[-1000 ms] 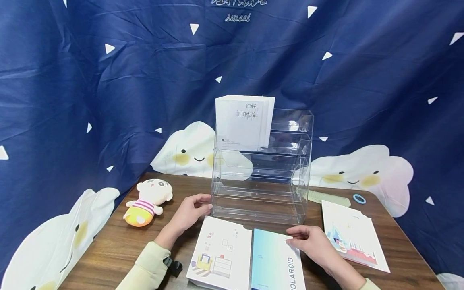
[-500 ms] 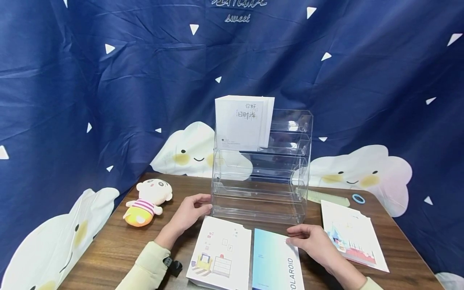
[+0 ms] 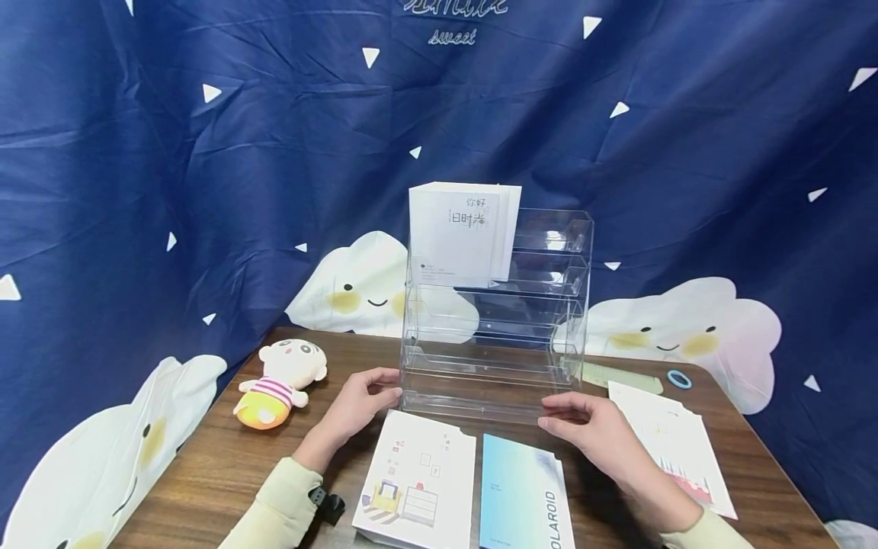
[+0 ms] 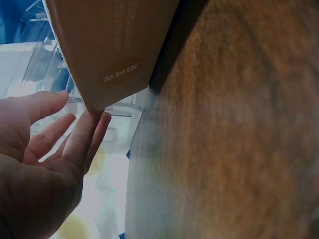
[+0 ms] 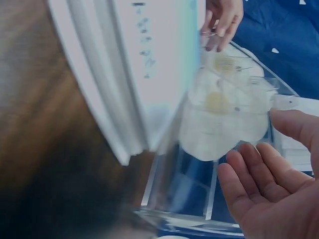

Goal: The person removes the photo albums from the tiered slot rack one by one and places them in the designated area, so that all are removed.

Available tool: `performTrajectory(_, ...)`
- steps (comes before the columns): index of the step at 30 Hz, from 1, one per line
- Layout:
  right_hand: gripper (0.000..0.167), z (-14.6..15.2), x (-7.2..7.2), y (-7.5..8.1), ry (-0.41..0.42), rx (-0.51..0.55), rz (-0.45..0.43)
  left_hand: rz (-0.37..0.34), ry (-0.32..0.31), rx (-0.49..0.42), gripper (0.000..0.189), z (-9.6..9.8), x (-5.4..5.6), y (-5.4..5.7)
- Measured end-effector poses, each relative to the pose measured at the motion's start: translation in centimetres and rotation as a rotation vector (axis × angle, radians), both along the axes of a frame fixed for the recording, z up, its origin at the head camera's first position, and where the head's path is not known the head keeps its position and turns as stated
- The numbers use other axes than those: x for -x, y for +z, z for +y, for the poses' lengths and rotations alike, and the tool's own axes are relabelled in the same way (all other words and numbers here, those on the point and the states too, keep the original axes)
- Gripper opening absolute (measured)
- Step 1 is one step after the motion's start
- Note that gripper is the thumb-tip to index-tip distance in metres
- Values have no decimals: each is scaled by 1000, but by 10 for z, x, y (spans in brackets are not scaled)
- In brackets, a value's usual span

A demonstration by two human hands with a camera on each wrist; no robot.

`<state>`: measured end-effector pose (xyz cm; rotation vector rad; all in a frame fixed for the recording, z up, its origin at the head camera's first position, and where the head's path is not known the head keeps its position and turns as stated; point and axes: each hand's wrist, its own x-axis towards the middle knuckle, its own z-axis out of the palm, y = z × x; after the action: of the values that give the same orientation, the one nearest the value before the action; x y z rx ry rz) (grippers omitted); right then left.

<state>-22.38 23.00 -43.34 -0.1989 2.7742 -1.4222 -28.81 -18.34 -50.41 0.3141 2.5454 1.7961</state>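
Note:
A clear acrylic tiered rack [image 3: 480,400] stands on the table in the head view. My left hand [image 3: 360,400] is at its lower left side, fingertips at the edge and fingers relaxed. My right hand [image 3: 604,442], its fingers loosely bent around nothing, is by the rack's lower right front corner; whether it touches is unclear. White booklets [image 3: 453,240] stand upright in the rack's upper left. In front of the rack lie a thick white book [image 3: 418,484] with a room drawing and a blue-and-white book [image 3: 517,492] lettered "POLAROID".
On the left of the wooden table [image 3: 199,488] lies a plush doll [image 3: 281,381]. To the right are illustrated booklets [image 3: 668,442], a pale comb [image 3: 624,377] and a blue ring [image 3: 679,379]. A dark blue curtain [image 3: 274,152] hangs behind.
My right hand has left the edge of the blue-and-white book and moved up towards the rack's lower right corner. My left hand stays in place.

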Motion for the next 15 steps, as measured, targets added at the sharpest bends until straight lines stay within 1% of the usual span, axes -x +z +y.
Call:
performTrajectory(8,42,-5,11,37,3,25,100,-9,6,14,37,0,1,0)
performTrajectory(11,43,-7,17,52,0,42,136,-14,7,12,37,0,1,-1)
performTrajectory(15,48,-10,29,71,3,77,159,2,6,22,38,-1,3,-2)
